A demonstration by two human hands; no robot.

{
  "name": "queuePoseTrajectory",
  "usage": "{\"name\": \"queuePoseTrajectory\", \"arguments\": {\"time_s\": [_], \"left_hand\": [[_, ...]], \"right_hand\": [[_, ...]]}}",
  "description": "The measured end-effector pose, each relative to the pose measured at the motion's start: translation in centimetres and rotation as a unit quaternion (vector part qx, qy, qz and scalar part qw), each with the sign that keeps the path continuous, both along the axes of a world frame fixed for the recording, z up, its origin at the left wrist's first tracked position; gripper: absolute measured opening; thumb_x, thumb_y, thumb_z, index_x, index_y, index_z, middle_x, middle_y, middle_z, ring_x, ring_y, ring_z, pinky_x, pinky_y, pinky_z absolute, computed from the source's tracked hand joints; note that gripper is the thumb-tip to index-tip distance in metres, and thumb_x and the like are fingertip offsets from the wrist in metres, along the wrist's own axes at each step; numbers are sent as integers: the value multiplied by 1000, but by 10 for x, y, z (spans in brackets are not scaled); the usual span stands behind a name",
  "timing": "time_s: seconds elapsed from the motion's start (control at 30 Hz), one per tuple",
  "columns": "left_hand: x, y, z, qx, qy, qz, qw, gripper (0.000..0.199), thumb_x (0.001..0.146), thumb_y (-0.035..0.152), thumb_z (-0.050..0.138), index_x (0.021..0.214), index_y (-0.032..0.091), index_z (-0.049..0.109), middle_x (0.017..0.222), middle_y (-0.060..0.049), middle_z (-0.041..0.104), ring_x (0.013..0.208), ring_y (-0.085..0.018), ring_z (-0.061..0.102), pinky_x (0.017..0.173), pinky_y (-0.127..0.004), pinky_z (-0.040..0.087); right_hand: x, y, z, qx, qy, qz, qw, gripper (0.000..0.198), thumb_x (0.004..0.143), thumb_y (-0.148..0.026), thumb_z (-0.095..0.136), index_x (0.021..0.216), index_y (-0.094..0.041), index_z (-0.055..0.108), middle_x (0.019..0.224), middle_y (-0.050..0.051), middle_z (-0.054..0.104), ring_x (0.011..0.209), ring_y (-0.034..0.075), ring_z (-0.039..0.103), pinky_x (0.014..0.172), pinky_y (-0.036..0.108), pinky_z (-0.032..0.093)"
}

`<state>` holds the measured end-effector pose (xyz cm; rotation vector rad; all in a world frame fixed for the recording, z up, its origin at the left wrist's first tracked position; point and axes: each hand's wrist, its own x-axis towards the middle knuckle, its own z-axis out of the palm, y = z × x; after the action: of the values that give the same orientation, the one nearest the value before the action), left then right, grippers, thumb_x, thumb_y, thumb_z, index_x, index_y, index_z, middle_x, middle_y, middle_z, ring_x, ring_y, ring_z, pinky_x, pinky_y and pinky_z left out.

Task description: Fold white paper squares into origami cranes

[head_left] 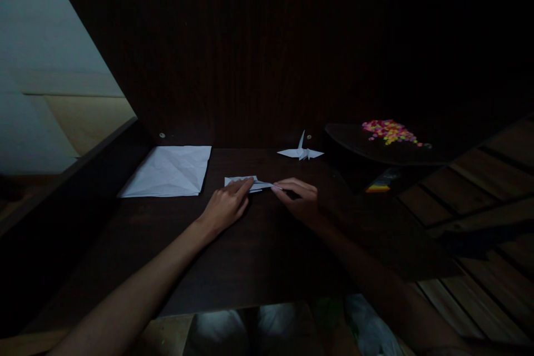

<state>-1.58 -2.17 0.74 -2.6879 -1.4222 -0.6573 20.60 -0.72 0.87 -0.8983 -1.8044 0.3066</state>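
A folded white paper, long and narrow with a thin point on its right side, lies on the dark wooden desk. My left hand holds it down against the desk, its fingers across the left part and covering some of the folds. At the other end, my right hand pinches the thin point between thumb and fingertips. Behind my right hand stands a finished white paper crane, wings spread and neck pointing up. To the left of my left hand lies a stack of white paper sheets with crease lines.
Several small colourful pieces, pink and yellow, are heaped on a rounded dark shelf at the right. Below it is a small item with a yellow and orange edge. A dark panel rises behind the desk; a low side board borders the left.
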Motion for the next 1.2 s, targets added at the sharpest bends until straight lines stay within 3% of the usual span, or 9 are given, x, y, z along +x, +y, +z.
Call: {"name": "queuePoseTrajectory", "arguments": {"time_s": [0.2,0.3,0.37,0.57,0.67,0.8,1.0,1.1,1.2], "left_hand": [[-10,2,6,26,-128,-25,991,34,91,23,41,118,18,60,115,-10,67,100,-21,66,87,-35,53],[-8,-4,21,38,-272,50,960,26,90,31,49,95,14,68,91,-8,72,80,-19,67,74,-29,54],[-5,-7,30,-46,-349,84,932,30,87,39,55,79,13,66,74,-6,69,68,-18,65,62,-26,52],[1,-5,33,-293,-524,16,799,57,75,45,68,120,15,51,81,-6,71,66,-20,68,55,-27,52],[2,-1,24,-369,-513,16,775,72,74,40,69,134,16,35,79,-5,71,61,-20,68,52,-27,51],[4,0,11,-357,-419,27,834,63,79,36,63,132,14,39,86,-8,71,68,-21,69,57,-31,54],[-2,1,3,-118,-206,23,971,49,81,26,59,128,15,47,128,-14,55,110,-26,57,92,-41,49],[-6,3,4,-87,-99,-59,990,22,87,25,52,105,18,62,118,-9,61,111,-24,54,98,-41,43],[-10,5,7,-99,-35,-114,988,20,92,30,48,95,18,64,103,-7,66,99,-21,59,93,-38,44]], "right_hand": [[1,-3,5,-15,9,13,1000,49,74,-39,70,118,-22,59,113,11,64,96,25,61,80,42,54],[2,-1,2,-40,20,26,999,56,72,-41,71,123,-22,54,121,12,58,107,27,56,85,42,51],[1,1,-2,-64,31,41,997,57,72,-41,71,123,-23,52,122,12,57,108,27,56,86,41,50],[-7,6,-12,-189,122,107,968,54,73,-39,69,120,-22,47,105,11,65,88,20,63,75,35,53],[-9,7,-14,-277,143,139,940,54,74,-36,68,120,-21,44,82,3,67,69,15,63,63,28,52],[-9,7,-17,-324,106,142,929,42,72,-31,67,110,-19,53,71,-1,64,59,12,60,54,23,47],[-7,7,-15,-268,-50,83,959,11,77,-24,61,82,-16,66,65,-1,61,53,9,51,50,22,42],[-4,8,-15,-169,-148,63,972,8,79,-20,60,79,-17,67,71,1,62,62,12,54,60,26,45],[-2,10,-18,-74,-227,45,970,7,80,-18,61,81,-17,68,82,5,61,78,17,55,72,32,46]]}}
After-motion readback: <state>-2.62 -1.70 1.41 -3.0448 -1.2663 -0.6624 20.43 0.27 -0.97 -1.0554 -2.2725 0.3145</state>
